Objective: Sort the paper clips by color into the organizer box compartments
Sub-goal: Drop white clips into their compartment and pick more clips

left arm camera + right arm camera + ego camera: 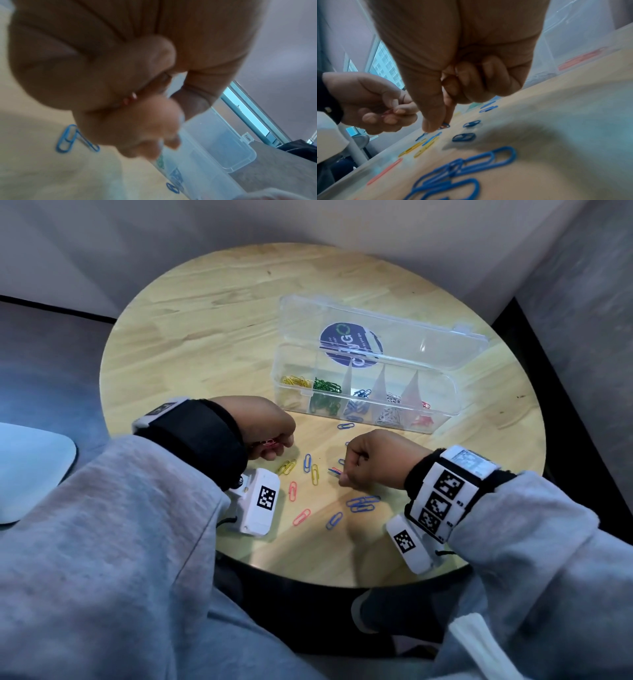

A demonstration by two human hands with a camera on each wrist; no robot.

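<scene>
Both hands work low over the round table [212, 313], fingers curled. Left hand [263, 426] pinches a red paper clip [269, 443] between thumb and fingertips, raised off the surface. Right hand [370, 460] has thumb and forefinger closed to a point at a blue clip [334, 471] on the table; whether the clip is lifted cannot be told.

Loose clips [361, 503] in blue, yellow and red lie scattered between the hands. Organizer box [442, 414] stands just beyond them, lid open, compartments holding yellow, green, blue, white and red clips.

Handling: clips are likely very light, stiff and smooth, lying flat, and prone to interlocking. Recommended hold: fingertip pinch across the wire loops at one end, lifting one edge first.
</scene>
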